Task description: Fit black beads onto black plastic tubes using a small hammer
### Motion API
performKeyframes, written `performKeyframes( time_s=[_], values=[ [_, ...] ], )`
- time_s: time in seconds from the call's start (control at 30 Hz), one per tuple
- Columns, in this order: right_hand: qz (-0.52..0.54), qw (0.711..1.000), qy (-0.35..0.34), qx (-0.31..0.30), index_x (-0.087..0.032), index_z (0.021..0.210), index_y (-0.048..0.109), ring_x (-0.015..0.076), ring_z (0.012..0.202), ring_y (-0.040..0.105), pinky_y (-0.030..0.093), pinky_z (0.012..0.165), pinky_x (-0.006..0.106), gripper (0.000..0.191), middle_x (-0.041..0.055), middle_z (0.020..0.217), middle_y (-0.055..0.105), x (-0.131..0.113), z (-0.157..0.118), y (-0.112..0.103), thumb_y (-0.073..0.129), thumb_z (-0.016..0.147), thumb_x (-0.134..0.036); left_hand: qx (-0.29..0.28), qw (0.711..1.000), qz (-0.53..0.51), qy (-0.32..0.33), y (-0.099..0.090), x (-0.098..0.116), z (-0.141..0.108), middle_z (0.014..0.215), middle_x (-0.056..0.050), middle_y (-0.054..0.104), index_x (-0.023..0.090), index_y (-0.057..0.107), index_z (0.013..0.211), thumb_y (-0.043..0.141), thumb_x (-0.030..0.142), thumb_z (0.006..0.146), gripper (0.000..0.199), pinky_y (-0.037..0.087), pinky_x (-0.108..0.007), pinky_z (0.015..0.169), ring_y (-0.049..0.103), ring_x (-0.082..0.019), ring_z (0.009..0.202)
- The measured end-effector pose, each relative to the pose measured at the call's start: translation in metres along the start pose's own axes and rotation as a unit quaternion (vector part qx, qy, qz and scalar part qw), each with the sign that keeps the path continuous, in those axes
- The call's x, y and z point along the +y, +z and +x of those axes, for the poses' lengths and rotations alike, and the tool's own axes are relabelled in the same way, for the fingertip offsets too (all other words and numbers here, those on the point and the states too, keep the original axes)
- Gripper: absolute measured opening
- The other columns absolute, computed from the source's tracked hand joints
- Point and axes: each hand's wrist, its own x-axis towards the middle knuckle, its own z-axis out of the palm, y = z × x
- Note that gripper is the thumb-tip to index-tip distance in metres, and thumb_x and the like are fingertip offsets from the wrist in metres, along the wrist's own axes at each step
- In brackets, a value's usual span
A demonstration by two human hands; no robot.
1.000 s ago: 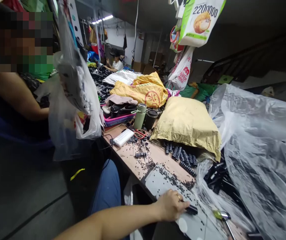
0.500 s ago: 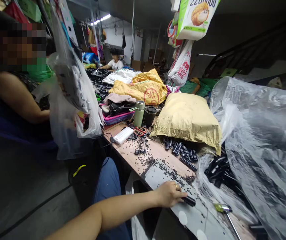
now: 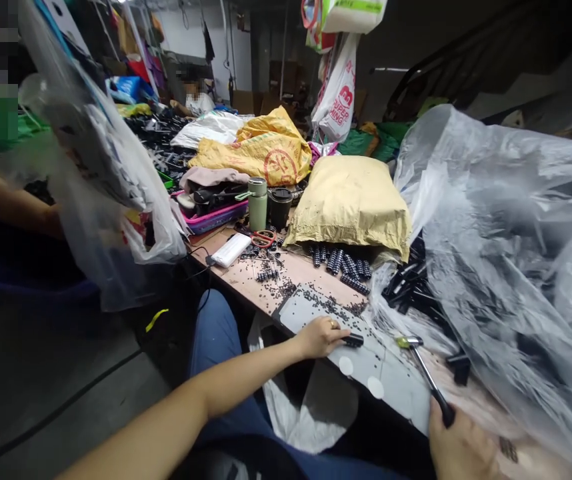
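The right hand [image 3: 459,447] was cut off by the lower edge, and much of the hammer [image 3: 423,370] handle's end was hidden in its clenched fingers. A small black part [image 3: 353,341] was pinched by the left hand [image 3: 320,337] fingertips and held down on the grey sheet [image 3: 391,377], among scattered black beads [image 3: 333,308].

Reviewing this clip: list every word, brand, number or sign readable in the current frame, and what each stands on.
"SUPER" and part of "...ING", red letters under a red logo: on the white hanging bag.
Red round stamp on the yellow sack: its characters are too blurred to read.
Green and white bag at the top edge: print cut off, unreadable.
Nothing readable on the green flask or the white power bank.
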Motion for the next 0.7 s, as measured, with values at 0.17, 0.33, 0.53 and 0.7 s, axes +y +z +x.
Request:
performKeyframes(
  time_s=[0.17,0.33,0.53,0.7],
  values=[
    [-0.098,0.995,0.014,0.019,-0.010,0.097,0.066,0.0337,0.081,0.056,0.041,0.065,0.041,0.047,0.0190,0.080,0.062,-0.011,0.003,-0.005,0.038,0.090,-0.047,0.019,1.000,-0.022,0.009,0.002,0.001,-0.004,0.103,-0.012,0.063,0.018,0.061,0.124,0.045,0.034,0.095,0.037,0.045,-0.035,0.088,0.057,-0.021,0.093],
    [-0.099,0.994,0.001,-0.053,-0.009,0.095,0.063,0.0294,0.086,0.054,0.040,0.073,0.037,0.045,0.0183,0.086,0.063,-0.015,0.004,-0.013,0.032,0.095,-0.041,0.058,0.997,0.013,0.045,0.008,-0.005,-0.007,0.094,-0.011,0.063,0.018,0.063,0.121,0.050,0.029,0.093,0.033,0.047,-0.036,0.080,0.058,-0.021,0.088],
    [0.084,0.972,0.093,-0.197,-0.017,0.099,0.056,0.0223,0.068,0.058,0.040,0.064,0.031,0.042,0.0088,0.077,0.064,-0.061,-0.003,-0.061,0.027,0.096,-0.049,0.060,0.991,0.097,0.065,0.006,-0.002,-0.011,0.097,-0.011,0.067,0.019,0.062,0.122,0.051,0.030,0.093,0.032,0.043,-0.037,0.077,0.059,-0.022,0.088],
    [0.230,0.939,0.072,-0.245,-0.021,0.093,0.052,0.0179,0.059,0.057,0.039,0.061,0.027,0.041,0.0015,0.065,0.059,-0.101,-0.015,-0.091,0.025,0.096,-0.052,0.048,0.987,0.143,0.064,0.002,0.000,-0.013,0.098,-0.011,0.069,0.021,0.062,0.122,0.050,0.032,0.094,0.032,0.037,-0.046,0.088,0.059,-0.023,0.088]
  ],
)
